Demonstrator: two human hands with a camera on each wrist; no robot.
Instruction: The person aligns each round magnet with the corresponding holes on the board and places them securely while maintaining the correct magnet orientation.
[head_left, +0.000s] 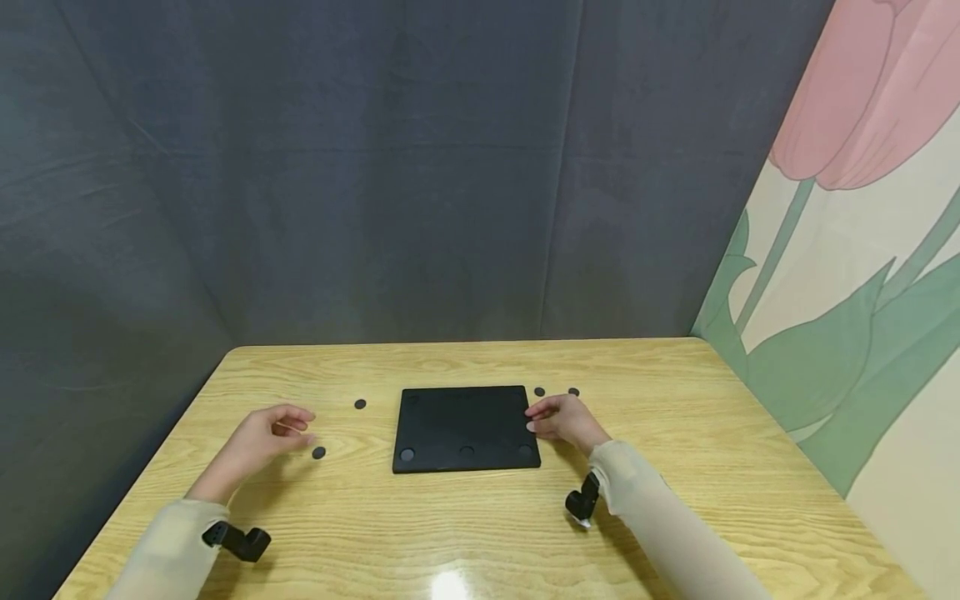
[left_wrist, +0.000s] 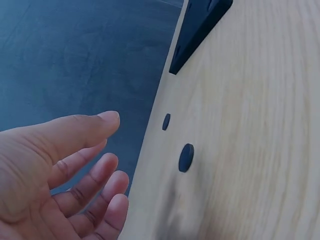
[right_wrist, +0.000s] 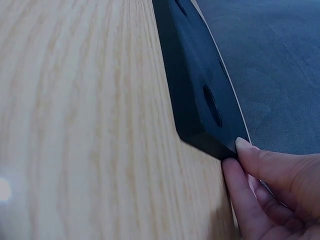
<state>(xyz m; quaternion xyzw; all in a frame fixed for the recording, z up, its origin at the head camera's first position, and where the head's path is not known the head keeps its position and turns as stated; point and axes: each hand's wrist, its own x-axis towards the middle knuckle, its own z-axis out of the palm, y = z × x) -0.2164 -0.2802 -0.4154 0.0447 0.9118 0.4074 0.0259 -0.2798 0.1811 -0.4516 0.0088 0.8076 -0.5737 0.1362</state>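
Observation:
A flat black rectangular board (head_left: pixel 465 425) with round recesses lies on the table. My right hand (head_left: pixel 564 419) is at its right edge; in the right wrist view, thumb (right_wrist: pixel 260 159) and index finger (right_wrist: pixel 242 192) pinch the board's edge (right_wrist: pixel 200 142). My left hand (head_left: pixel 266 435) hovers over the table left of the board, holding nothing, its fingers loosely bent and apart from the thumb (left_wrist: pixel 95 127). Just beyond its fingertips lies a small black disc (head_left: pixel 318 452). Farther back is another black disc (head_left: pixel 360 404).
Two more dark discs, one (head_left: pixel 540 392) by the board's far right corner and one (head_left: pixel 573 392) behind my right hand, lie on the wooden table (head_left: pixel 465 533). A dark grey curtain (head_left: pixel 390 183) hangs behind; a flower-patterned surface (head_left: pixel 847 333) borders the right side.

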